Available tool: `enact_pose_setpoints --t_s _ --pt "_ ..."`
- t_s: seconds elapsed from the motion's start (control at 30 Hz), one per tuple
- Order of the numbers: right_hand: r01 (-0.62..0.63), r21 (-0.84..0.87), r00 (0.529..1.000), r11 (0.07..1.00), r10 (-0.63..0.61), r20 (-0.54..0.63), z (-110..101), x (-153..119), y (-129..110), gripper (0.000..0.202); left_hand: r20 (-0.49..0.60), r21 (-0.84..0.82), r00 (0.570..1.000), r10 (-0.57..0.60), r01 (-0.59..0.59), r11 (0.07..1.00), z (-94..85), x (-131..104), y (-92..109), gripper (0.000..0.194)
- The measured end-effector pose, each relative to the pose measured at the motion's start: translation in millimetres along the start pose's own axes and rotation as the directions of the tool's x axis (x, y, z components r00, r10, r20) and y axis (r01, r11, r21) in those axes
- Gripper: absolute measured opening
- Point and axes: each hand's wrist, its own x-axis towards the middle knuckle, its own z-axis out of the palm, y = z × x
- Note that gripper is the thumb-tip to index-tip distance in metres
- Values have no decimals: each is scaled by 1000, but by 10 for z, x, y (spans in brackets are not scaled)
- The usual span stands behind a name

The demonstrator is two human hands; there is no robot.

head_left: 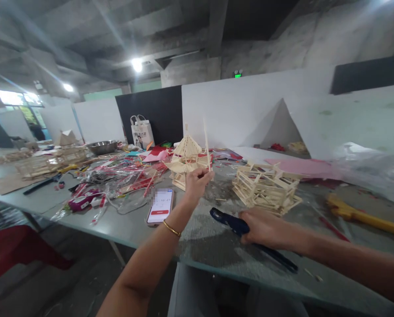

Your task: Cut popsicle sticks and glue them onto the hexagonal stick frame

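Observation:
My left hand (198,181) pinches a thin wooden stick (207,147) that stands nearly upright, in front of a small stick pavilion (187,152) with a pointed roof. Lower and to the right, my right hand (259,226) is wrapped round a dark blue tool (231,221), its head pointing left and its long handle reaching toward the table's front edge. Just behind my right hand sits an open lattice frame (268,187) of light wooden sticks. A phone (160,207) with a lit screen lies left of my left forearm.
Plastic wrappers (114,176) and red strips cover the table's left part. A yellow-handled tool (365,215) lies at the right. Farther back are a metal bowl (103,147), a paper bag (142,132) and pink sheets (302,167). A red stool (22,251) stands at the lower left.

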Motion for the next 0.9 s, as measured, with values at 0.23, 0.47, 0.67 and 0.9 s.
enact_pose_setpoints --t_s 0.23,0.47,0.67,0.9 --pt "32 -224 997 974 -45 -58 41 -2 -68 44 17 -51 1000 -5 6 999 16 -46 30 29" --pt "54 -213 998 976 -51 20 -37 -109 -121 58 15 -26 1000 18 -17 1000 14 -42 23 29" --pt "-64 -243 994 968 41 -99 -122 -87 -64 60 13 -53 1000 4 -3 999 11 -33 30 25" --pt "77 -176 988 981 -52 143 -418 -136 -2 25 42 -86 999 2 1 996 31 -60 46 26"
